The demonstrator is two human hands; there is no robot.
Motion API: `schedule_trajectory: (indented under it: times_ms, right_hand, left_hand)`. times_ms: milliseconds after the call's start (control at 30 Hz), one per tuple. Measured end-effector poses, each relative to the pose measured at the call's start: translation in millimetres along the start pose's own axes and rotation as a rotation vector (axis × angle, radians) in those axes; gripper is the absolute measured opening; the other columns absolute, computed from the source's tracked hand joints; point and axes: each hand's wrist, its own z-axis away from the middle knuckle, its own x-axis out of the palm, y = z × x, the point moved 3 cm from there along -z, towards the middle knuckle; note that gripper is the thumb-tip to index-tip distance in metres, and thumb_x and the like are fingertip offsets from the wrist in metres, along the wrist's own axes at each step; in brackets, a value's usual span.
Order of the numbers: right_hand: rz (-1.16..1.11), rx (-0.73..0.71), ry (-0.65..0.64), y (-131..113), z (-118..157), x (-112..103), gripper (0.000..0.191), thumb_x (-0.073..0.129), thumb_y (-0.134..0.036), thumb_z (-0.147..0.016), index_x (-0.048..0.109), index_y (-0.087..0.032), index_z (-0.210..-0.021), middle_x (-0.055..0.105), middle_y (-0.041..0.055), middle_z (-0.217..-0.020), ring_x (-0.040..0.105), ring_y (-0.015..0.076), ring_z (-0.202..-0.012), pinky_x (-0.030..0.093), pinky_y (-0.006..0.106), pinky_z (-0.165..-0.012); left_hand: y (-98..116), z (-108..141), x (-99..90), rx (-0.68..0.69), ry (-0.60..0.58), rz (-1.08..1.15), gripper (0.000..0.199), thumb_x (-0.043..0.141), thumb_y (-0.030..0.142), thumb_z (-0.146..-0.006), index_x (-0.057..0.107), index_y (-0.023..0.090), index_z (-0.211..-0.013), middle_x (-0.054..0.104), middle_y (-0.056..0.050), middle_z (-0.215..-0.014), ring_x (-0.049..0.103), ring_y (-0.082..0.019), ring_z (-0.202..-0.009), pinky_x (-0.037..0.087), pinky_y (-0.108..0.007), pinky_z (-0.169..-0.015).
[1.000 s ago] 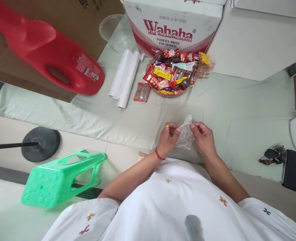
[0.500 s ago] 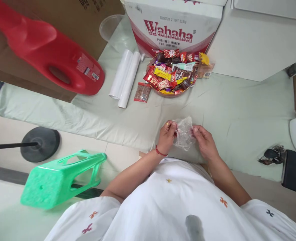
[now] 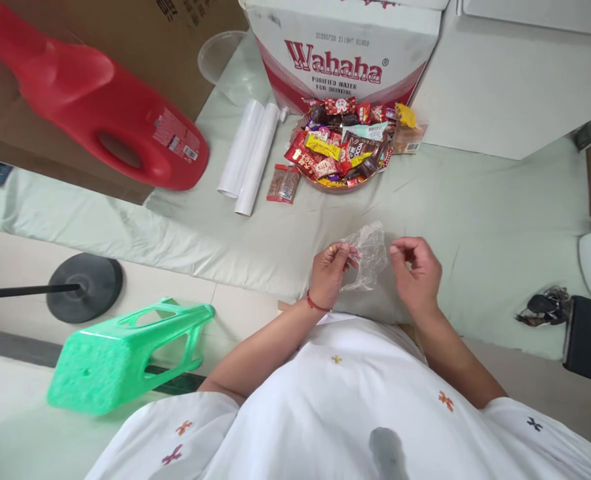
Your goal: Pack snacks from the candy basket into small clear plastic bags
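Note:
A crumpled clear plastic bag (image 3: 370, 260) hangs in front of my body, above the cloth-covered surface. My left hand (image 3: 329, 270) pinches its left side between thumb and fingers. Close by the bag's right edge is my right hand (image 3: 416, 275), its fingers curled and the thumb tip against the forefinger. Whether a bit of thin film sits in that pinch, I cannot tell. Farther back stands a bowl (image 3: 333, 189) heaped with wrapped sweets (image 3: 335, 147). A small brown snack packet (image 3: 283, 183) with red edges lies beside the bowl.
Behind the bowl is a Wahaha water carton (image 3: 345, 40). Two white rolls (image 3: 249, 157), a clear plastic tub (image 3: 230, 60) and a red jug (image 3: 125, 127) are to the left. Keys (image 3: 545, 307) and a black phone (image 3: 586, 339) lie right. A green stool (image 3: 125, 357) lies on its side below.
My right hand has moved a little right, off the middle of the bag, and its fingers have curled. The bag has spread out somewhat, still in my left hand.

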Motion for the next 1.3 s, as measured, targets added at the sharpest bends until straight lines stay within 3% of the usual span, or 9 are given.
schedule_trajectory:
  times_ms: [100,233,433,500,667,833,1033,1200,1300]
  right_hand:
    - [-0.06,0.036,-0.056,0,3,4,0.017,0.064,-0.039,-0.096,0.071,-0.024,-0.097,0.068,0.0016,-0.09,0.06,0.0162,-0.08,0.051,0.032,-0.077]
    - [-0.413,0.271,0.231,28,-21,-7,0.02,0.073,-0.041,-0.087,0.072,-0.025,-0.098,0.066,-0.0004,-0.093,0.061,0.0138,-0.081,0.053,0.029,-0.075]
    - [-0.671,0.637,-0.426,32,-26,22,0.039,0.09,-0.05,-0.064,0.076,-0.022,-0.088,0.068,-0.0003,-0.072,0.057,0.0141,-0.058,0.047,0.028,-0.053]
    - [-0.639,0.582,-0.378,25,-17,28,0.04,0.085,-0.056,-0.071,0.076,-0.022,-0.09,0.07,0.0013,-0.077,0.06,0.0161,-0.063,0.049,0.03,-0.056]
    - [-0.264,0.172,0.125,4,0,11,0.023,0.069,-0.046,-0.092,0.071,-0.023,-0.096,0.065,-0.0001,-0.081,0.057,0.0142,-0.07,0.048,0.027,-0.062]
    - [-0.05,-0.101,-0.22,-18,8,23,0.017,0.063,-0.039,-0.099,0.071,-0.024,-0.098,0.067,0.0035,-0.092,0.064,0.0167,-0.081,0.054,0.029,-0.066]
    - [0.11,-0.377,0.215,-45,14,1,0.014,0.062,-0.021,-0.098,0.068,-0.026,-0.11,0.066,0.0078,-0.104,0.064,0.0229,-0.098,0.056,0.04,-0.081]
    - [0.226,-0.468,-0.168,-54,21,14,0.011,0.061,-0.021,-0.1,0.07,-0.025,-0.105,0.071,0.0042,-0.09,0.061,0.0214,-0.083,0.052,0.037,-0.075]
    - [0.282,-0.363,-0.204,-42,15,28,0.017,0.065,-0.038,-0.099,0.072,-0.024,-0.104,0.072,0.0076,-0.099,0.06,0.0252,-0.093,0.051,0.041,-0.081]
  left_hand:
    - [6,3,3.0,0.017,-0.021,0.014,0.04,0.071,0.059,-0.087,0.073,0.019,-0.087,0.075,-0.005,-0.085,0.062,-0.012,-0.065,0.043,-0.026,-0.06]
    - [16,7,5.7,-0.033,-0.167,0.104,0.046,0.074,0.064,-0.083,0.069,0.019,-0.081,0.07,-0.001,-0.075,0.056,-0.01,-0.06,0.042,-0.024,-0.058]
    - [18,3,4.0,0.04,-0.131,-0.041,0.046,0.072,0.062,-0.086,0.062,0.019,-0.074,0.054,0.003,-0.065,0.043,-0.009,-0.058,0.037,-0.025,-0.057]
    - [17,2,0.9,0.101,-0.023,-0.136,0.042,0.068,0.058,-0.09,0.063,0.019,-0.075,0.052,0.003,-0.065,0.042,-0.01,-0.06,0.037,-0.026,-0.06]
    - [18,1,-8.0,0.124,0.157,-0.232,0.035,0.06,0.049,-0.096,0.062,0.02,-0.077,0.059,0.002,-0.069,0.048,-0.011,-0.062,0.04,-0.026,-0.064]
    - [23,8,-2.9,0.168,0.143,-0.279,0.032,0.06,0.047,-0.097,0.066,0.02,-0.082,0.064,0.0,-0.072,0.055,-0.013,-0.067,0.044,-0.026,-0.068]
    - [28,7,-9.8,0.19,0.263,-0.315,0.031,0.057,0.046,-0.098,0.066,0.02,-0.082,0.069,-0.001,-0.074,0.061,-0.014,-0.071,0.049,-0.026,-0.073]
    - [32,10,-9.6,0.189,0.259,-0.308,0.03,0.057,0.043,-0.098,0.068,0.02,-0.083,0.07,0.0,-0.074,0.064,-0.014,-0.071,0.051,-0.027,-0.075]
    - [33,18,-3.3,0.203,0.198,-0.275,0.03,0.059,0.045,-0.098,0.07,0.02,-0.084,0.073,-0.002,-0.081,0.067,-0.015,-0.078,0.052,-0.027,-0.079]
